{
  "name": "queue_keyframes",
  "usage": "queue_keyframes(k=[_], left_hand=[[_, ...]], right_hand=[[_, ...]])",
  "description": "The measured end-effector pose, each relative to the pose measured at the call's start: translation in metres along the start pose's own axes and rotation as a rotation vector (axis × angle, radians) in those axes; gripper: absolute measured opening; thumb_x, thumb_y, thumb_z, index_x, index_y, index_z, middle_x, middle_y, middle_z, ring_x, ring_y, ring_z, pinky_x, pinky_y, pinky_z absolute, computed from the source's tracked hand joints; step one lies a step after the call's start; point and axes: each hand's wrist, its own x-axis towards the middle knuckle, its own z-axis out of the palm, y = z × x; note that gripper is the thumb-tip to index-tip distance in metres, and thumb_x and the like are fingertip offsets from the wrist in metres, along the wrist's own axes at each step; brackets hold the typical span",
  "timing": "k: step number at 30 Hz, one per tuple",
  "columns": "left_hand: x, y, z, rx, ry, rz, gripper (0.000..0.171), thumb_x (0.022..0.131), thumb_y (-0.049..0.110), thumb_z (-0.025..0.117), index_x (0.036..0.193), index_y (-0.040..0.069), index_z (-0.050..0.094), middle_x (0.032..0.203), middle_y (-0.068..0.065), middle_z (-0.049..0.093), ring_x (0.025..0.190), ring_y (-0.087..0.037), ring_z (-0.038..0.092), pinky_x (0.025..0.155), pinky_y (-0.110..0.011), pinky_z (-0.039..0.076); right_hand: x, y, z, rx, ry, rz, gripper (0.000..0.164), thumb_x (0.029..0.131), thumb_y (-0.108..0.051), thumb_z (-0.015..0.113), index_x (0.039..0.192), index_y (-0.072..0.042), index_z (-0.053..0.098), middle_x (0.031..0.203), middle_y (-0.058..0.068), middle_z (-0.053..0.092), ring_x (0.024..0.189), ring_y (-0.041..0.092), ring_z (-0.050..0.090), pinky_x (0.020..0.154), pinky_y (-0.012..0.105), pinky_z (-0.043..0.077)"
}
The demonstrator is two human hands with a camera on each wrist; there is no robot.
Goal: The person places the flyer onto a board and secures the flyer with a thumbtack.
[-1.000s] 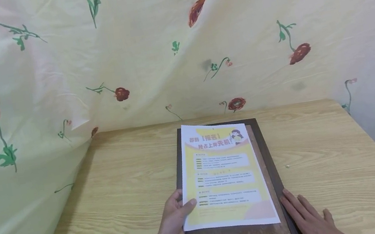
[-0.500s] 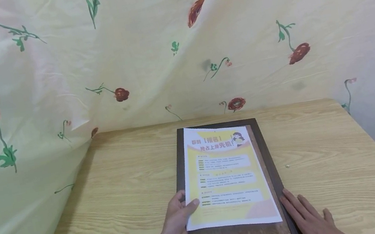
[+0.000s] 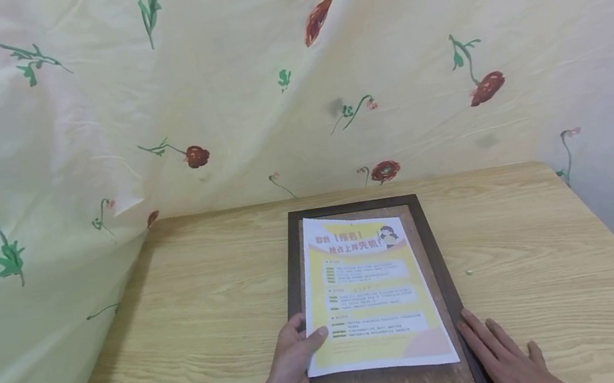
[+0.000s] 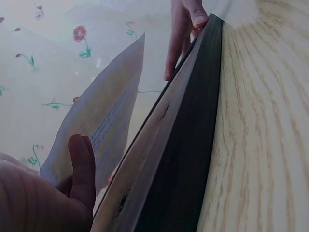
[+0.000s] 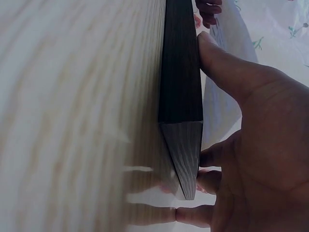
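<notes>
Left fingers [image 3: 292, 327] pinch one sheet [image 3: 370, 296] above one frame [image 3: 438, 264]

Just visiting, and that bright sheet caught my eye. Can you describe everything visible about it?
The sheet looks like paper, white-edged and printed mostly yellow. It carries a reddish heading, a cartoon figure at top right, three pale panels of small print too fine to read, and a pinkish lower-right patch. Slightly bowed, it is held above the frame. The left hand pinches its left edge near the bottom, thumb on top; the right hand is clear of it.
</notes>
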Motion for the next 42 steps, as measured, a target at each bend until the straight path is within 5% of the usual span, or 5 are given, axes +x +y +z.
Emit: queue_keyframes(k=[42], left_hand=[[0.0064, -0.005, 0.005, 0.045, -0.022, 0.023, 0.045, 0.096, 0.002, 0.056, 0.137, -0.006, 0.04, 0.108, -0.019, 0.07, 0.094, -0.032, 0.071, 0.076, -0.038, 0.058]], right_hand=[[-0.0007, -0.0018, 0.0021, -0.022, 0.042, -0.022, 0.112, 0.07, -0.079, 0.065, 0.148, -0.005, 0.033, 0.159, 0.008, 0.021, 0.129, 0.053, 0.038, 0.075, 0.089, 0.024]])
